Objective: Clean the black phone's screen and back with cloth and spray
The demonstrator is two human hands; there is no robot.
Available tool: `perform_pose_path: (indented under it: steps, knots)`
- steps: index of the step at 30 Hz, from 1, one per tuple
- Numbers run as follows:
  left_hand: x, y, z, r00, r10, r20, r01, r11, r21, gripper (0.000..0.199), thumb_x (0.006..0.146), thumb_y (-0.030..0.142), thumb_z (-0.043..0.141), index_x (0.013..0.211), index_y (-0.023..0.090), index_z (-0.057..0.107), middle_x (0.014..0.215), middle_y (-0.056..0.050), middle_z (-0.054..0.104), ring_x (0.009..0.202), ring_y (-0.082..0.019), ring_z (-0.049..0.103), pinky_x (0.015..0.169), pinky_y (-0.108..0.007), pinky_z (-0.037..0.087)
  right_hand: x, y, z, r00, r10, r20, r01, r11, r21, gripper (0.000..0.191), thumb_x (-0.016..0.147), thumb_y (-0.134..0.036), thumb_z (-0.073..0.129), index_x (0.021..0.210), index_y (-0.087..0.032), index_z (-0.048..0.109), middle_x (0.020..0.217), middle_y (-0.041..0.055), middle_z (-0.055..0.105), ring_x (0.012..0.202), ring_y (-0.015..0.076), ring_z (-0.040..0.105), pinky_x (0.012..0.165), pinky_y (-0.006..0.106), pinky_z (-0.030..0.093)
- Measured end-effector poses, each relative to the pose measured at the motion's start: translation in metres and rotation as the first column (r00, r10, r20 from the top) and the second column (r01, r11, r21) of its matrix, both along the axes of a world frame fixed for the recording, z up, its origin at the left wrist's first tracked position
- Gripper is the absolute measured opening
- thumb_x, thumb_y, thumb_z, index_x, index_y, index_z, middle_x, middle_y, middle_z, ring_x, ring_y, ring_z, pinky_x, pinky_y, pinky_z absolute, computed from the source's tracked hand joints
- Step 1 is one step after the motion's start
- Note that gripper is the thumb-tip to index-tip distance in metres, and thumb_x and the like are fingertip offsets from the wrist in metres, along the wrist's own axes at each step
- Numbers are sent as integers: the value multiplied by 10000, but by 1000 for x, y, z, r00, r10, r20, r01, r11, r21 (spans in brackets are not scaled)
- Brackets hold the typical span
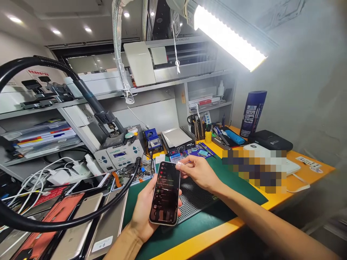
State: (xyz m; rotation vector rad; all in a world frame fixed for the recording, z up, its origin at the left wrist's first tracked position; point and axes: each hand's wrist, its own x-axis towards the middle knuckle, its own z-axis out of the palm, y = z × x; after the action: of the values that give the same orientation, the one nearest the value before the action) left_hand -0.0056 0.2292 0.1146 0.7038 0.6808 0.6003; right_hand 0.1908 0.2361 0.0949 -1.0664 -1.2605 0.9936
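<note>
My left hand [145, 206] is wrapped round a smartphone [166, 195], holding it tilted up with its dark screen lit and a list of lines and icons on it. At the phone's upper right corner is my right hand [199, 171], its thumb and forefinger pinched together. A small whitish bit shows at those fingertips, too small to name. Below the phone lie a grey perforated mat [193, 196] and a green work mat [230, 184] on the yellow table [187, 249].
A black hose [81, 224] loops across the left side, over several phones [78, 220]. Behind stand a hot-air station [119, 155], a parts tray [146, 173], a blue soldering unit [153, 141] and a yellow bottle [208, 135]. A bright lamp [230, 39] hangs above.
</note>
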Motion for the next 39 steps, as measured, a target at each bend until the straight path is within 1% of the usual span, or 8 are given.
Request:
perform_pose_path:
  steps: [8, 13, 19, 24, 28, 30, 33, 39]
  knots:
    - [-1, 3, -6, 999, -24, 27, 23, 999, 24, 563, 948, 567, 436, 1058, 74, 686, 930, -150, 711, 684, -251, 698, 601, -362, 570, 7, -2, 12, 961, -228, 158, 217, 973, 83, 375, 851, -523, 679, 739, -170, 736, 700, 17, 652, 547, 129, 549, 513, 262, 443]
    - [-1, 2, -2, 1000, -5, 11, 5, 1000, 14, 568, 954, 564, 414, 1039, 69, 679, 910, -160, 715, 636, -239, 685, 590, -373, 571, 2, -6, 11, 983, -108, 148, 90, 988, 124, 266, 859, -451, 699, 856, -188, 744, 690, -3, 647, 562, 127, 533, 520, 258, 427]
    - [-4, 3, -8, 999, -33, 14, 33, 999, 7, 590, 939, 587, 446, 1061, 60, 680, 932, -171, 719, 683, -258, 699, 620, -371, 566, -1, -8, 4, 916, -300, 268, 213, 927, 310, 164, 877, -342, 712, 811, -194, 735, 763, 8, 664, 684, 139, 564, 621, 271, 428]
    - [-3, 5, -9, 999, -4, 43, 3, 1000, 28, 557, 953, 563, 432, 1069, 77, 679, 933, -158, 717, 688, -248, 692, 628, -370, 563, -1, -9, 4, 868, -214, 448, 4, 905, 424, 106, 901, -254, 693, 821, -191, 723, 735, 1, 608, 679, 137, 538, 619, 272, 409]
    - [-2, 5, -8, 1000, -10, 24, 10, 1000, 20, 561, 953, 560, 433, 1054, 66, 679, 945, -169, 714, 691, -251, 688, 642, -385, 565, -2, -5, 5, 853, -333, 402, 132, 883, 451, 86, 890, -218, 703, 813, -181, 693, 754, 4, 623, 660, 129, 524, 610, 268, 399]
    - [-2, 5, -9, 1000, -17, 25, 16, 1000, 20, 544, 956, 544, 438, 1062, 68, 679, 938, -163, 713, 704, -256, 691, 639, -380, 564, -2, -6, 4, 849, -304, 432, 82, 883, 462, 86, 894, -216, 695, 815, -182, 684, 748, 1, 607, 661, 129, 521, 611, 266, 398]
    - [-2, 5, -10, 999, -26, 36, 25, 1000, 12, 528, 960, 536, 434, 1067, 80, 678, 925, -151, 710, 701, -252, 691, 628, -371, 563, -2, -7, 4, 830, -251, 499, -16, 882, 471, 108, 907, -230, 673, 808, -189, 684, 735, -4, 570, 676, 134, 515, 625, 270, 396]
    - [-2, 4, -6, 999, -29, 42, 28, 999, 33, 554, 962, 548, 419, 1048, 65, 677, 928, -160, 703, 716, -250, 686, 640, -380, 574, 4, 12, 11, 957, -236, 169, 210, 965, 159, 193, 853, -343, 709, 755, -188, 650, 682, -1, 615, 625, 139, 536, 596, 277, 430]
